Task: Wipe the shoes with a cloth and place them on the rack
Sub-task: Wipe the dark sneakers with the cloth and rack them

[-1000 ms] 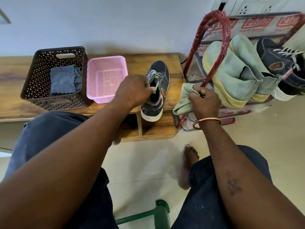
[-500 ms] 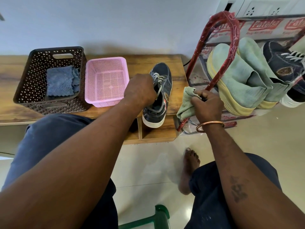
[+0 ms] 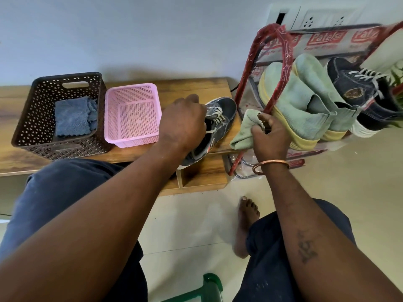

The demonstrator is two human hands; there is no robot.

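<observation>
Well, your left hand (image 3: pixel 183 123) had its fingers curled round the collar and tongue of the dark denim lace-up sneaker (image 3: pixel 226 106). The sneaker sat toe-away at the right end of the low wooden bench (image 3: pixel 196 88), heel past the front edge. Your right hand (image 3: pixel 270 136) pinched the bunched pale green cloth (image 3: pixel 243 131) in closed fingers, just beside the red wire shoe rack (image 3: pixel 281 68). The sneaker looked light, with a stiff sole and a soft upper, so gripping inside the opening probably steadied it best.
</observation>
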